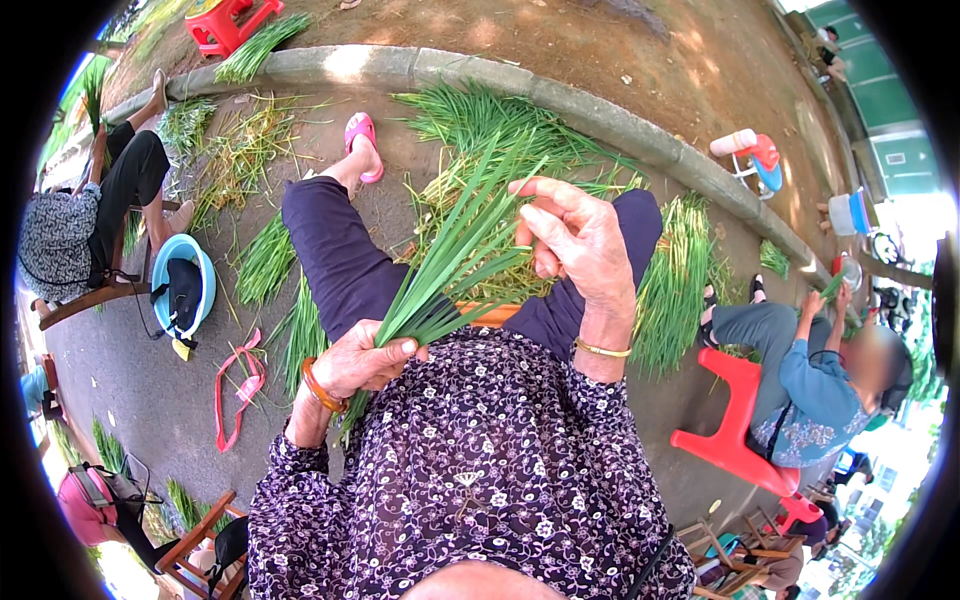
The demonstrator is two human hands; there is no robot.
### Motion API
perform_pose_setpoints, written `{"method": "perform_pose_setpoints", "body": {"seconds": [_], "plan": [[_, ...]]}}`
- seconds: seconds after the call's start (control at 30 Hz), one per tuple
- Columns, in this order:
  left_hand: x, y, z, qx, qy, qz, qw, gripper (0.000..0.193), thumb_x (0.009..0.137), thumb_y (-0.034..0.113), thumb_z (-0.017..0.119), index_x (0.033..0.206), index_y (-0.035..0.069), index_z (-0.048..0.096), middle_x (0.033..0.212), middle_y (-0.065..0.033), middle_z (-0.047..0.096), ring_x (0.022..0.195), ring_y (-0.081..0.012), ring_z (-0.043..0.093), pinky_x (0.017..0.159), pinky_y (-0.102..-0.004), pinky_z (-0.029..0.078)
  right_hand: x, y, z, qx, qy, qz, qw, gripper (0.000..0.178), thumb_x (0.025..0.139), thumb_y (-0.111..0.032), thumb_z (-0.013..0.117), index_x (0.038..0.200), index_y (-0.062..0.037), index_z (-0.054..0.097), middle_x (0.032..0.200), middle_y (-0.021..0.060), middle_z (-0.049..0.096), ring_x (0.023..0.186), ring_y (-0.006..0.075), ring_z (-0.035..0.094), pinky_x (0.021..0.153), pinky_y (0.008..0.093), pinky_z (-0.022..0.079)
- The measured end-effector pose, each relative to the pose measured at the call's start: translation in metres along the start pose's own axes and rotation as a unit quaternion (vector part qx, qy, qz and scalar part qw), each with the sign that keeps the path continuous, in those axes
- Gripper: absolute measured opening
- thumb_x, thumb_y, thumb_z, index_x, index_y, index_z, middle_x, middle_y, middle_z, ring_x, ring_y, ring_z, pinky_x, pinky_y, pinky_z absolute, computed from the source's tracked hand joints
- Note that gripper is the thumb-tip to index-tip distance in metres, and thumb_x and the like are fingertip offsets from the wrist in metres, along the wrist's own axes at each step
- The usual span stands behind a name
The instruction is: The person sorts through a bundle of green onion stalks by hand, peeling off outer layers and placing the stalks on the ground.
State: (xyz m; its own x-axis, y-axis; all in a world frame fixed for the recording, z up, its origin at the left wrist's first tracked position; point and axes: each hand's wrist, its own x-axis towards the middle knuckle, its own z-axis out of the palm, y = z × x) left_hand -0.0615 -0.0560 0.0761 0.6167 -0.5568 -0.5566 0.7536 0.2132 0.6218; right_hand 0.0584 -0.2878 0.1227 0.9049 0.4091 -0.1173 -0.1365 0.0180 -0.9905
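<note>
A bunch of long, flat-leaved garlic chives [440,255] fans upward and to the right in front of my lap. My left hand [365,362] is closed round its lower end, thumb across the leaves, with the stem ends poking out below the fist. Beside the upper leaves is my right hand [575,235], its fingers loosely bent and apart, the index fingertip close to the leaf tips. Nothing shows clearly between those fingers. On the ground past my knees lies a big heap of chives [490,125], with yellowed leaves among the green.
More chives [670,285] lie by my right knee. Leftward are a pink strap [240,385] and a light-blue basin [208,310] holding a black bag. A red stool [735,420] stands on the right under a seated person [825,385]. A stone kerb [440,68] curves across the far side.
</note>
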Motion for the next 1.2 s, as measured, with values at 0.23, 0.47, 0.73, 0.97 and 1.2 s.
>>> {"method": "perform_pose_setpoints", "body": {"seconds": [0.23,0.47,0.73,0.97,1.2], "plan": [[0.001,0.0,-0.001,0.001,-0.001,-0.007,1.0,0.022,0.085,0.021,0.05,0.089,0.0,0.055,0.049,0.0085,0.027,0.039,-0.0008,0.021,0.035,-0.0189,0.013,-0.008,-0.007,-0.006,0.052,0.062,-0.083,0.993,0.016,0.082,-0.006,0.051,0.097,-0.0013,0.054,0.061,0.0041,0.054,0.039,0.0027,0.038,0.035,0.0152,0.028],[0.001,0.0,-0.001,0.005,0.002,-0.009,1.0,0.022,0.086,0.021,0.049,0.089,0.0,0.055,0.049,0.0085,0.027,0.039,-0.001,0.021,0.035,-0.0187,0.013,-0.015,-0.014,-0.007,0.114,0.118,-0.17,0.972,0.012,0.082,-0.005,0.05,0.094,-0.0021,0.053,0.057,0.005,0.053,0.038,0.003,0.036,0.033,0.0154,0.025],[0.003,-0.001,-0.002,0.008,0.0,-0.017,1.0,0.022,0.086,0.021,0.049,0.088,0.0,0.055,0.049,0.0084,0.027,0.039,-0.0012,0.021,0.036,-0.0188,0.014,-0.015,-0.016,-0.002,0.011,0.009,-0.036,0.999,0.024,0.084,-0.007,0.047,0.107,-0.0002,0.051,0.056,0.0032,0.053,0.037,0.0021,0.036,0.033,0.0162,0.027],[0.001,0.0,0.0,0.012,0.001,-0.009,1.0,0.022,0.086,0.021,0.049,0.088,0.0,0.055,0.049,0.0081,0.026,0.039,-0.0014,0.021,0.036,-0.0189,0.014,-0.006,-0.004,-0.005,0.001,0.0,0.016,1.0,0.026,0.084,-0.007,0.046,0.109,0.0007,0.049,0.056,0.0038,0.054,0.036,0.0023,0.036,0.033,0.0162,0.027],[0.003,-0.002,-0.006,-0.016,-0.028,-0.006,0.999,0.023,0.085,0.021,0.049,0.089,-0.001,0.054,0.049,0.0078,0.027,0.039,-0.0014,0.021,0.035,-0.0193,0.014,-0.004,-0.008,-0.003,0.019,0.013,0.026,0.999,0.029,0.083,-0.008,0.048,0.11,-0.0002,0.048,0.055,0.0038,0.054,0.035,0.0023,0.035,0.033,0.0165,0.027]]}}
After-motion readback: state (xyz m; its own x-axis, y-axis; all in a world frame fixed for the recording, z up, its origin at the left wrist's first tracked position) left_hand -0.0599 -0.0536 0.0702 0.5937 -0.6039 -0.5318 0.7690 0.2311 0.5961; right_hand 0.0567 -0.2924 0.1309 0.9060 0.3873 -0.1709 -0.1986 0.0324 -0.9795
